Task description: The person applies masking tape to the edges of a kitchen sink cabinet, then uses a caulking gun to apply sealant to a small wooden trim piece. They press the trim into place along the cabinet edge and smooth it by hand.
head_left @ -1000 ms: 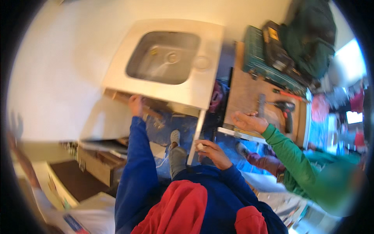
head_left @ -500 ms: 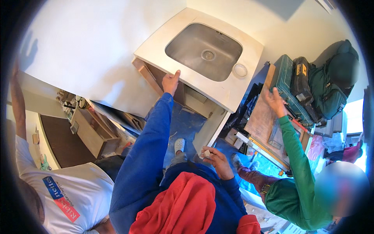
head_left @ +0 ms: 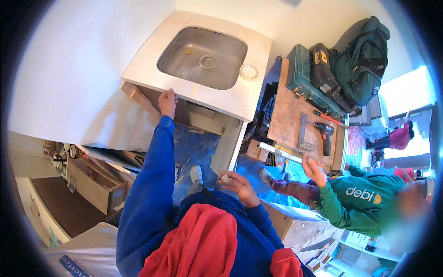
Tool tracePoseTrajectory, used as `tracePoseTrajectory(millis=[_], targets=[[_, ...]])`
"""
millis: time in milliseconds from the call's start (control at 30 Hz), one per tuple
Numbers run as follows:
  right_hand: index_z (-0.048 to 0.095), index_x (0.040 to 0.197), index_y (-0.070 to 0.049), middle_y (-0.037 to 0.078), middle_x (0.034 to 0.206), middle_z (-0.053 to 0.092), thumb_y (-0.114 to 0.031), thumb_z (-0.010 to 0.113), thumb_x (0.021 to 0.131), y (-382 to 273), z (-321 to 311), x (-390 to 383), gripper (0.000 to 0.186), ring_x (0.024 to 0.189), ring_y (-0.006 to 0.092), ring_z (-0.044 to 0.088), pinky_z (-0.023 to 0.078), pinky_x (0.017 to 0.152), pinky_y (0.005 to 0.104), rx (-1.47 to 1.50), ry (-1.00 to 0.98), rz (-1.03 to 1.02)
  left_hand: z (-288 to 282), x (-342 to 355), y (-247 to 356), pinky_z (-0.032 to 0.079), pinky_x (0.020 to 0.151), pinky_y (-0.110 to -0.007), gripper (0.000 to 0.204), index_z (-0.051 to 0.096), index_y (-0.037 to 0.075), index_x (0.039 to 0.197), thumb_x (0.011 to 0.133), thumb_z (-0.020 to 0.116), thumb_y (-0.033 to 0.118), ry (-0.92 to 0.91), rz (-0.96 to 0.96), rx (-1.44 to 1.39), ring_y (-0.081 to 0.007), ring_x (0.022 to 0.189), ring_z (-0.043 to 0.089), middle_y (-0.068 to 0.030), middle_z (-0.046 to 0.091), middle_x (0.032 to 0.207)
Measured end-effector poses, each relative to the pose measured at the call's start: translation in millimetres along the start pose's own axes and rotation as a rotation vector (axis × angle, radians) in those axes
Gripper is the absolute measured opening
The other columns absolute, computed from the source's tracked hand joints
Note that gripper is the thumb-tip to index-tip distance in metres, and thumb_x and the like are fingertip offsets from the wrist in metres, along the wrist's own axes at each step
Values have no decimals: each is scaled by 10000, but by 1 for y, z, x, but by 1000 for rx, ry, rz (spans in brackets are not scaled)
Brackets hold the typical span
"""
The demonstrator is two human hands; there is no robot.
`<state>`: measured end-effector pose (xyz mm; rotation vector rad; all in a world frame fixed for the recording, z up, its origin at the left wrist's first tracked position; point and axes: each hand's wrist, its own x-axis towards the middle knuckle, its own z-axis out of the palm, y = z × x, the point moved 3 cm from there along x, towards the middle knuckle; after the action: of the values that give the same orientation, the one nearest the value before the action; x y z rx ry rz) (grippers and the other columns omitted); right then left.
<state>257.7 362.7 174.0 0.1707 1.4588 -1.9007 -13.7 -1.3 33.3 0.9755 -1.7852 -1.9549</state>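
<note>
My left hand (head_left: 168,102) is closed at the front edge of a pale countertop (head_left: 138,69), its fingers curled against the rim. Set into that countertop is a steel sink (head_left: 184,64) with a round drain. Under it, the base cabinet (head_left: 226,145) shows an open front. Close to my body, my right hand (head_left: 240,188) pinches a small whitish piece (head_left: 224,178), too small to make out its kind. A roll of tape (head_left: 248,71) lies on the countertop, right of the sink.
On the right, a wooden worktop (head_left: 286,113) bears a cordless drill (head_left: 325,136), a try square (head_left: 302,131), a teal tool case (head_left: 302,74) and a backpack (head_left: 362,64). A person in green (head_left: 350,198) stands beside it. Drawers (head_left: 92,182) stand lower left, near a person's white shirt (head_left: 87,249).
My view has swung right, so the sink appears farther left. The co-worker in green has lowered an arm from the worktop. The person at left has mostly dropped out of view.
</note>
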Motion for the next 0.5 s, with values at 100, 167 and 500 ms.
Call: tracePoseTrajectory(millis=[100, 167, 500], targets=[[554, 1441, -34, 89, 1333, 623, -174, 463, 1049, 3, 7, -1, 426, 1236, 229, 609, 476, 1047, 363, 27, 23, 10, 2, -5, 0, 518, 558, -266, 256, 640, 39, 926, 984, 678, 285, -37, -1, -34, -138, 668, 655, -70, 694, 796], [553, 1443, -32, 94, 1334, 624, -169, 459, 1051, 3, 11, -1, 426, 1236, 230, 611, 477, 1048, 365, 27, 25, -6, 3, -5, 0, 499, 543, -256, 224, 642, 54, 930, 971, 681, 270, -85, -23, -65, -137, 657, 649, -69, 699, 800], [555, 1422, 4, 126, 1317, 632, -148, 429, 1047, 13, 16, -4, 424, 1214, 230, 621, 510, 1006, 357, 31, 81, -13, -16, 2, 1, 549, 604, -261, 152, 694, 18, 951, 967, 667, 167, -113, 127, 19, -149, 706, 700, -96, 744, 844]])
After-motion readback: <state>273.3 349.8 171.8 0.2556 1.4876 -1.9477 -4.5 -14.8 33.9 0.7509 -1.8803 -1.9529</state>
